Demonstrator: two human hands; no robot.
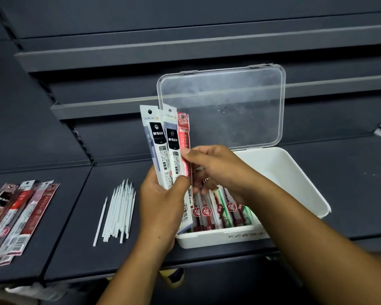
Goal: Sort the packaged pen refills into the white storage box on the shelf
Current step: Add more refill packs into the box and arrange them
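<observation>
My left hand (pixel 161 201) holds a fan of packaged pen refills (pixel 163 142) upright: two white-and-black packs and a red one. My right hand (pixel 213 166) pinches the red pack (pixel 183 133) at its right edge, just above the white storage box (pixel 295 179). The box sits on the dark shelf with its clear lid (pixel 224 106) standing open. Several red and green refill packs (pixel 220 210) lie in the box's left part; its right part is bare.
Several loose white refills (pixel 119 210) lie on the shelf left of the box. Further left, a spread of more packaged refills (pixel 15 216) lies near the frame edge. Dark empty shelves rise behind. The shelf's front edge runs below the box.
</observation>
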